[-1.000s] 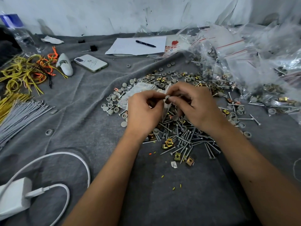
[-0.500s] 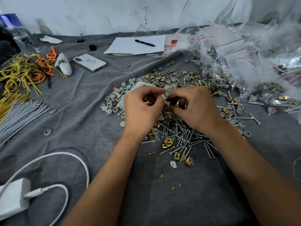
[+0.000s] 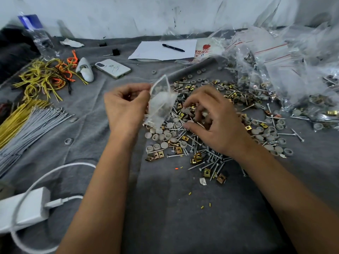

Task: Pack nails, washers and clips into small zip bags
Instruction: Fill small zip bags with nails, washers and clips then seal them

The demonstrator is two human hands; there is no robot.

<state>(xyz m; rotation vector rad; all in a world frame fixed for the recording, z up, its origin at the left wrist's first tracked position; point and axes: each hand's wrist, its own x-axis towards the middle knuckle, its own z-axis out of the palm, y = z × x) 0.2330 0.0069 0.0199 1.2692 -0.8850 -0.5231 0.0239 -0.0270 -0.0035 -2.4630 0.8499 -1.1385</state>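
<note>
— What's the setting?

— A surface [image 3: 165, 208] draped in grey cloth, against a scuffed white wall [image 3: 146, 15]. On the far left lies a tangle of yellow and orange ties [image 3: 45, 77], with bundles of grey and yellow strips [image 3: 27, 125] nearer. A white charger [image 3: 23, 209] and its cable [image 3: 55, 171] sit at the near left. Farther back are a phone [image 3: 112, 68], a sheet of paper [image 3: 163, 50] with a pen [image 3: 173, 47] on it, and a plastic bottle [image 3: 39, 36] at the far left.

— And the right side?

— A heap of clear zip bags [image 3: 275, 57] with red strips, some already holding hardware, crowds the far right corner.

— Where are the parts?

— Spread across the middle: silver nails [image 3: 211, 158], grey round washers [image 3: 159, 137] and brass-coloured clips [image 3: 197, 156], all mixed together in a loose pile, partly hidden under the right hand.

— What are the hands doing?

— The left hand [image 3: 126, 107] pinches the top edge of a small clear bag [image 3: 159, 105] between thumb and fingers, so the bag hangs above the left edge of the pile; a few pieces show dimly inside. The right hand [image 3: 212, 121] is low over the pile, its fingers [image 3: 192, 105] curled and slightly apart among the washers. It is blurred, so I cannot tell whether it holds a piece.
</note>
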